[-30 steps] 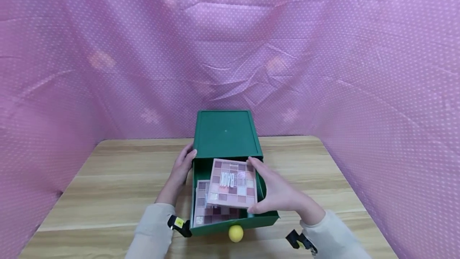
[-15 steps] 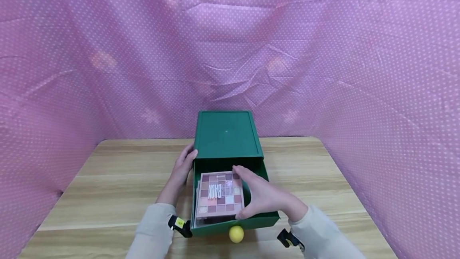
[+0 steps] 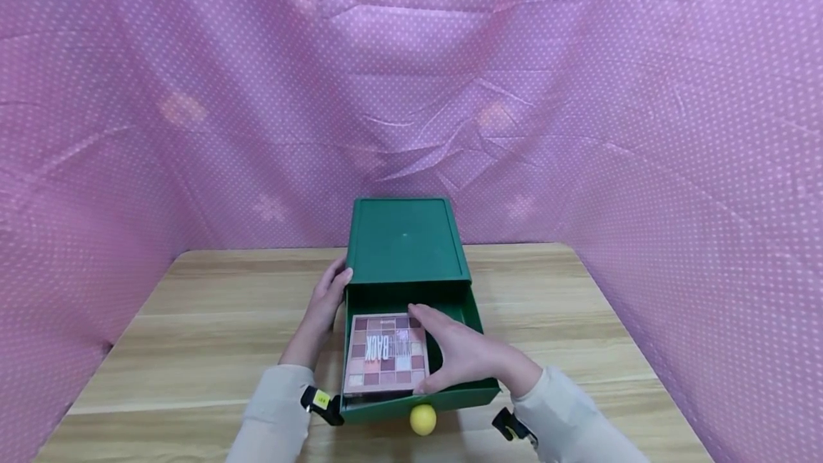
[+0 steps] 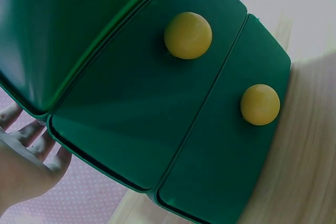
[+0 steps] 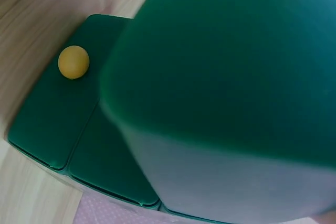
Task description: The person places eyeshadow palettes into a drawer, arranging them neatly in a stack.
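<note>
In the head view, my right hand (image 3: 466, 356) holds a pink eyeshadow palette (image 3: 386, 356) by its right side, thumb at the near corner and fingers at the far one. The palette lies low in the left part of the pulled-out top drawer (image 3: 450, 400), over another palette it now hides. My left hand (image 3: 324, 299) rests against the left side of the green drawer cabinet (image 3: 408, 241). In the left wrist view its fingers (image 4: 37, 145) are extended along the cabinet's side. The drawer hides nearly all of my right hand in the right wrist view.
A yellow round knob (image 3: 422, 420) sits on the open drawer's front. Two lower drawers (image 4: 215, 145) with yellow knobs are closed beneath it. The cabinet stands on a wooden table (image 3: 212, 327), with a pink dotted curtain (image 3: 411, 91) behind and at both sides.
My right hand has moved the palette left and down into the drawer, covering the palette that showed beneath. My left hand has stayed at the cabinet's side.
</note>
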Demonstrator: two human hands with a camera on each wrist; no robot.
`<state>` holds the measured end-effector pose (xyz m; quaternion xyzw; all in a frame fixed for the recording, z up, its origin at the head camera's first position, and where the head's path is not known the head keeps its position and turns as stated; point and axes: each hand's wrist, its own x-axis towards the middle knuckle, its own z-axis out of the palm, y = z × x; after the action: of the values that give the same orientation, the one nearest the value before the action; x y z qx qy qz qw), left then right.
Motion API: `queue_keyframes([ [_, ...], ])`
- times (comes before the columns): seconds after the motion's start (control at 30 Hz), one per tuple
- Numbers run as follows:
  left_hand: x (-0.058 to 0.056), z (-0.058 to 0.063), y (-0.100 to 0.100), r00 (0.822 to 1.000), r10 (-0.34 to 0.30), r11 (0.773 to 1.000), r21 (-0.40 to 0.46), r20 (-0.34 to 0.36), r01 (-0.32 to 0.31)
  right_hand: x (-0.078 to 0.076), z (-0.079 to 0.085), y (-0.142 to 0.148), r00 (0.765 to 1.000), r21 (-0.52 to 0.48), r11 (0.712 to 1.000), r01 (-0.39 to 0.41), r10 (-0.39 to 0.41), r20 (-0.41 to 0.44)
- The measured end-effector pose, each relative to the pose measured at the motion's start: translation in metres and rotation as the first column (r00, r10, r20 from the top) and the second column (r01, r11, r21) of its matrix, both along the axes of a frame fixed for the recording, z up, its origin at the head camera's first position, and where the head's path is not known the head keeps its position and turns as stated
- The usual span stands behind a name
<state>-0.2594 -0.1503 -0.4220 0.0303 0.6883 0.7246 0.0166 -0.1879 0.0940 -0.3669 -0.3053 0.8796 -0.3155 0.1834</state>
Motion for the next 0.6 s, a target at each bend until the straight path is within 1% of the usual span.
queue_keyframes([
  [0.1,0.000,0.000,0.000,1.000,0.003,1.000,-0.004,0.001,-0.003,0.000,0.000,0.000,1.000,-0.001,1.000,-0.005,0.005,0.000],
  [0.23,0.001,0.001,0.000,1.000,0.003,1.000,-0.014,0.010,-0.003,0.000,0.001,0.000,1.000,-0.030,1.000,0.000,0.000,-0.019],
  [0.4,0.002,0.001,-0.001,1.000,0.004,1.000,-0.019,0.015,-0.004,0.002,0.002,0.003,0.997,-0.115,0.993,0.037,-0.044,-0.060],
  [0.5,0.002,0.002,-0.001,1.000,0.002,1.000,-0.018,0.018,-0.002,0.006,0.004,0.006,0.992,-0.206,0.975,0.078,-0.096,-0.076],
  [0.6,0.004,0.004,0.000,1.000,0.003,1.000,-0.016,0.020,-0.003,0.009,0.007,0.010,0.988,-0.317,0.944,0.090,-0.125,-0.093],
])
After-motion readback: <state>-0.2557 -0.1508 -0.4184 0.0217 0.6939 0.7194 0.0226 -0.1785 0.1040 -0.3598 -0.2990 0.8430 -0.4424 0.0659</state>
